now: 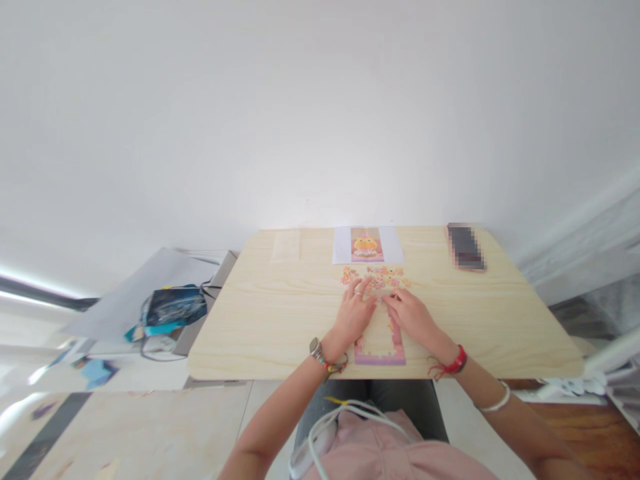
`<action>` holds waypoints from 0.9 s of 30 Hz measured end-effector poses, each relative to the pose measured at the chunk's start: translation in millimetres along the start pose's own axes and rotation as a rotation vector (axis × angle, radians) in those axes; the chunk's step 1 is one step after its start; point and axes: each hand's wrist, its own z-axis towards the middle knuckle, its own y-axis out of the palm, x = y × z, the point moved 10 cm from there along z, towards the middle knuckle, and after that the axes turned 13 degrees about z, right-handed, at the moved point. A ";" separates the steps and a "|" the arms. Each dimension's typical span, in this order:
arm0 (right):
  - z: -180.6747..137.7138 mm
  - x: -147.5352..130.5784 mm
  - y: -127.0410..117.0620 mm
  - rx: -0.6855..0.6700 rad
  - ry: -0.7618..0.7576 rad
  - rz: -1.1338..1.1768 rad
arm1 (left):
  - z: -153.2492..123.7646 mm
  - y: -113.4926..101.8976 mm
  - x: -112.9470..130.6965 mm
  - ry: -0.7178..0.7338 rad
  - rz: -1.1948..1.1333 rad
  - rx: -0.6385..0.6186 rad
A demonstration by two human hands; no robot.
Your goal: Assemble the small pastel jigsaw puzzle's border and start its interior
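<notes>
On the table lies a pink and purple jigsaw border [380,359], its middle showing bare wood and its upper part partly covered by my hands. Just beyond it is a loose spread of orange and pink puzzle pieces [395,275]. My left hand [353,312] lies over the border's upper left with fingers stretched out, the fingertips reaching the nearest loose pieces. Opposite it, my right hand [411,316] has thumb and fingers pinched together at the border's upper edge, on what looks like a small puzzle piece, mostly hidden by the fingertips.
Behind the pieces lies a white sheet [393,245] with a printed picture of a yellow character [367,245]. A phone [466,247] rests at the back right, a clear plastic sleeve [286,245] at the back left. Left of the table sits a dark bag [176,306]. A white wall stands behind.
</notes>
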 end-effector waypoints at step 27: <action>113.4 2.1 31.8 -0.177 -0.135 0.219 | -15.4 -5.4 -104.8 -0.291 0.088 0.073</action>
